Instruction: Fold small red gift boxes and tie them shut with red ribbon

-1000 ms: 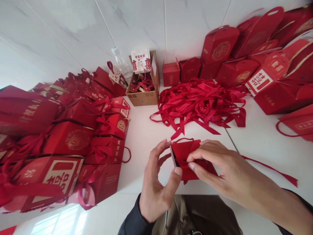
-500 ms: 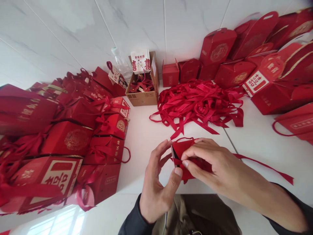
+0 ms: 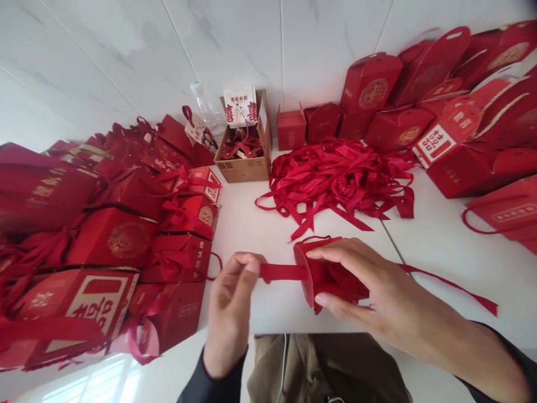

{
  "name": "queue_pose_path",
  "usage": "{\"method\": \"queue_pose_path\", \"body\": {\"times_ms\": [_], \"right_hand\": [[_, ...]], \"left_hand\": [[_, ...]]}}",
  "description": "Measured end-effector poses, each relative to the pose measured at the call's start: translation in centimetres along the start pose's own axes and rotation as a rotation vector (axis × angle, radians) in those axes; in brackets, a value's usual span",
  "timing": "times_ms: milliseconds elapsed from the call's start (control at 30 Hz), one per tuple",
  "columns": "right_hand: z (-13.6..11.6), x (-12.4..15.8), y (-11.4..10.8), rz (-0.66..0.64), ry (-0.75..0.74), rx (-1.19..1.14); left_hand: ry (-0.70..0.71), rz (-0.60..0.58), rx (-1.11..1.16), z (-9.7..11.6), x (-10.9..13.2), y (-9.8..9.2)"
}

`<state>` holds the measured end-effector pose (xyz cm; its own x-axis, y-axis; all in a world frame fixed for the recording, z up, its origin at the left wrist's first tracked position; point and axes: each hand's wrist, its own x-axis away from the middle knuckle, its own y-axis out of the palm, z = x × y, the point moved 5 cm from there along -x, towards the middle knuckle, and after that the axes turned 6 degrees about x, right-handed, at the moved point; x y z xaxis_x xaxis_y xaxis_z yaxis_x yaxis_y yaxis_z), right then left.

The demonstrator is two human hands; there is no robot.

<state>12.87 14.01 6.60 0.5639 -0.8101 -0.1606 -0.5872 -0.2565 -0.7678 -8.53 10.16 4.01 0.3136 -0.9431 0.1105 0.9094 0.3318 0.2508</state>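
A small red gift box (image 3: 307, 268) stands on the white table in front of me. A red ribbon (image 3: 284, 272) runs out of its left side in a flat, straight strip. My left hand (image 3: 235, 296) pinches this ribbon's end between thumb and fingers, left of the box. Thumb and fingers of my right hand (image 3: 364, 280) straddle the box and hold it from the right. Another length of ribbon (image 3: 453, 286) trails past my right wrist over the tabletop. Part of the box is covered by the right hand.
Beyond the box lies a heap of loose red ribbons (image 3: 344, 179). A cardboard box (image 3: 245, 170) with tags stands by the wall, next to a clear bottle (image 3: 205, 109). Ribbon-tied boxes (image 3: 121, 238) crowd the left; more red boxes (image 3: 371, 84) line the back right.
My left hand has moved left, away from the box, drawing the ribbon out through its side. The right hand has shifted from the ribbon to a wider hold on the box.
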Motion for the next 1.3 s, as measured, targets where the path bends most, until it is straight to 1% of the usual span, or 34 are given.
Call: {"method": "queue_pose_path", "body": {"times_ms": [67, 133, 233, 300, 333, 400, 467, 500, 533, 567, 633, 667, 733, 767, 833, 867, 967, 1067, 1133, 1200, 1300], "right_hand": [[0.4, 0.5, -0.2, 0.008, 0.002, 0.011], [1.0, 1.2, -0.8, 0.045, 0.025, 0.021], [2.8, 2.4, -2.1, 0.134, 0.161, 0.024], [4.4, 3.5, -2.9, 0.185, 0.296, 0.008], [5.2, 4.2, -3.0, 0.189, 0.362, -0.005], [6.6, 5.5, -2.8, 0.147, 0.461, -0.034], [7.4, 6.7, -2.1, 0.074, 0.527, -0.052], [7.6, 7.2, -1.8, 0.048, 0.552, -0.061], [7.7, 7.7, -1.5, 0.034, 0.574, -0.072], [7.7, 8.0, -1.2, 0.022, 0.595, -0.089], [7.6, 8.1, -0.5, -0.023, 0.616, -0.139], [7.5, 8.0, -0.2, -0.059, 0.616, -0.166], [7.4, 7.3, 0.5, -0.134, 0.593, -0.206], [7.4, 6.9, 0.8, -0.154, 0.574, -0.216], [7.6, 6.2, 1.0, -0.149, 0.542, -0.212], [7.7, 5.9, 1.0, -0.134, 0.533, -0.204], [7.8, 5.5, 0.7, -0.097, 0.536, -0.182], [7.3, 5.6, -0.5, 0.004, 0.521, -0.118], [6.9, 5.8, -1.5, 0.070, 0.523, -0.095], [6.7, 6.2, -2.1, 0.059, 0.552, -0.149], [6.3, 6.9, -2.7, -0.014, 0.591, -0.259]], "left_hand": [[0.052, 0.134, 0.086, 1.7, -0.4, -1.5], [0.110, 0.251, 0.140, 3.7, -0.8, -2.8], [0.184, 0.375, 0.159, 5.7, -1.5, -4.7], [0.228, 0.451, 0.081, 5.9, -1.6, -5.8], [0.244, 0.489, -0.003, 5.7, -1.4, -6.2], [0.261, 0.554, -0.227, 4.8, -0.4, -6.5], [0.243, 0.569, -0.445, 3.5, 1.3, -5.9], [0.197, 0.542, -0.542, 2.7, 2.2, -5.2], [0.136, 0.476, -0.630, 1.8, 3.0, -4.3], [0.066, 0.389, -0.670, 0.8, 3.8, -3.3], [-0.085, 0.153, -0.645, -1.2, 4.7, -1.0], [-0.132, 0.047, -0.622, -2.0, 5.0, 0.0], [-0.173, -0.101, -0.583, -3.2, 4.9, 1.6], [-0.175, -0.142, -0.571, -3.6, 4.7, 2.1], [-0.163, -0.171, -0.533, -4.3, 4.0, 2.6], [-0.152, -0.167, -0.507, -4.5, 3.6, 2.7], [-0.116, -0.089, -0.409, -4.9, 2.9, 2.6], [-0.117, -0.025, -0.329, -5.0, 2.3, 2.5], [-0.120, -0.038, -0.309, -5.1, 1.7, 2.9], [-0.114, -0.063, -0.303, -5.2, 0.7, 3.3], [-0.103, -0.084, -0.298, -5.2, -0.7, 3.8]]}}
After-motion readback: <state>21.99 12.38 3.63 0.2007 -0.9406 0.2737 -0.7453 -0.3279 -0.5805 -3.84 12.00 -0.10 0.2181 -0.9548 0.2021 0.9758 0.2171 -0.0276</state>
